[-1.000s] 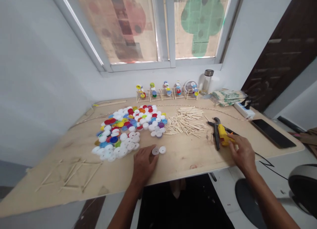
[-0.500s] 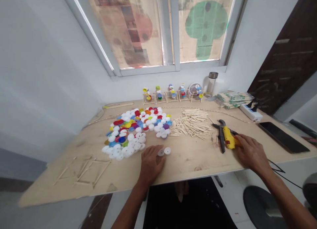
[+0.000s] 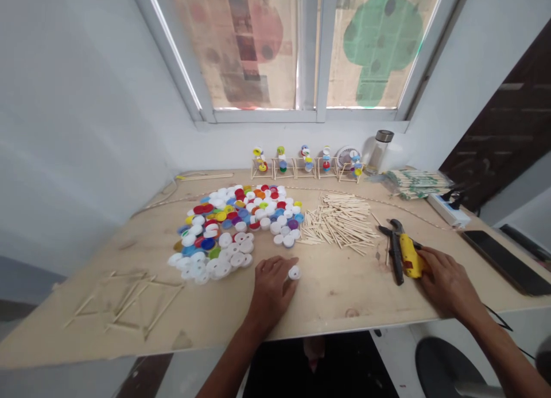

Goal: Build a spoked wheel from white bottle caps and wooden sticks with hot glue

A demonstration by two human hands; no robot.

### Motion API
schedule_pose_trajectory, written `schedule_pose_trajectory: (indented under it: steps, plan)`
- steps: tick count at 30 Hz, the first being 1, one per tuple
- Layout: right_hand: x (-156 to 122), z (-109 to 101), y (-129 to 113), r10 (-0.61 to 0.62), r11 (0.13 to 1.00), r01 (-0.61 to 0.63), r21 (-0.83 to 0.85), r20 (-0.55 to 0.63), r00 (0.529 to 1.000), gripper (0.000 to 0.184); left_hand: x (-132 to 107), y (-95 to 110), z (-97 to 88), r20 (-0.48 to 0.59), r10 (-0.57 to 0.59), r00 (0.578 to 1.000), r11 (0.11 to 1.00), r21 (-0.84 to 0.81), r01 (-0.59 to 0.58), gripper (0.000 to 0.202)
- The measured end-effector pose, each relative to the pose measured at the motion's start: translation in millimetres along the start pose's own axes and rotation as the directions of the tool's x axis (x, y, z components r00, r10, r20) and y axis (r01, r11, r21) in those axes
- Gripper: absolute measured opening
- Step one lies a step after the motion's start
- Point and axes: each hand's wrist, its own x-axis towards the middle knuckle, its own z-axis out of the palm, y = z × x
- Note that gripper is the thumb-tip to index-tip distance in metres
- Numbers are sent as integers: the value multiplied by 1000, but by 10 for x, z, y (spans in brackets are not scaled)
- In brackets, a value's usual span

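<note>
My left hand (image 3: 272, 292) rests near the table's front edge, thumb and index finger closed around a white bottle cap (image 3: 294, 272). A second cap, if it is there, is hidden by or merged with this one. On the right, my right hand (image 3: 447, 280) has its fingers wrapped around the handle of a yellow glue gun (image 3: 411, 256), which lies on the tabletop. Black-handled pliers (image 3: 396, 260) lie against the gun's left side. A spread of coloured and white bottle caps (image 3: 232, 217) lies beyond my left hand.
A heap of thin wooden sticks (image 3: 342, 220) lies mid-table. Stick frames (image 3: 124, 303) sit at front left. Several cap-and-stick models (image 3: 305, 164) line the back, near a small fan (image 3: 348, 157) and a glass bottle (image 3: 379, 151). A power strip (image 3: 448, 210) and phone (image 3: 508, 260) lie right.
Two white caps stood side by side at my left fingertips; now only one shows there. The view has shifted slightly. My right hand stays on the glue gun.
</note>
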Motion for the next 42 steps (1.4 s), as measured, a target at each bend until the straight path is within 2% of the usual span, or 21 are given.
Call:
schedule_pose_trajectory:
  steps: [3,6,8,10,13,15,20,26,28,31,32,35,36,39,42]
  plan:
    - [21,27,29,8,1000,-8,13,-4,1000,36,-54,14,-94,-103,-42,994,997,-68,35,31]
    - [55,20,13,37,999,-37,29,-1,999,34,-199,37,-182,-200,-175,964,976,-165,143,27]
    - [78,-16,-31,69,997,-69,43,6,998,33,-326,62,-199,-198,-283,939,944,-230,236,26]
    - [100,-72,-85,105,992,-106,70,18,994,33,-437,95,-180,-149,-319,936,927,-256,276,26]
    - [132,-157,-136,172,967,-181,177,65,983,33,-514,139,-133,-72,-249,966,947,-226,228,26]
    - [150,-204,-139,243,914,-268,305,119,963,30,-501,154,-108,-46,-182,982,967,-187,171,26]
    - [175,-303,-100,386,752,-427,501,191,903,31,-398,150,-49,-65,-69,995,990,-124,60,25]
    - [202,-388,-65,564,512,-518,686,187,805,25,-330,161,-11,-85,-26,996,997,-77,19,20]
    - [218,-439,-76,608,423,-504,753,176,774,30,-314,167,-12,-72,-25,997,997,-72,20,18]
    - [240,-575,-180,636,297,-433,851,161,754,31,-283,177,-15,-63,-23,998,998,-66,19,17]
    - [244,-630,-248,636,232,-404,885,177,751,29,-269,182,-15,-60,-24,998,998,-64,20,16]
    - [234,-777,-564,574,-117,-342,932,345,743,27,-224,204,-16,-43,-29,999,997,-66,26,16]
    - [223,-810,-697,552,-185,-349,919,391,737,27,-209,212,-17,-31,-37,999,997,-71,34,16]
    - [184,-859,-1115,448,-330,-399,855,514,731,26,-167,230,-22,-13,-78,997,993,-84,77,19]
    - [177,-867,-1478,339,-445,-463,767,622,706,30,-135,218,-24,-13,-127,992,989,-84,125,22]
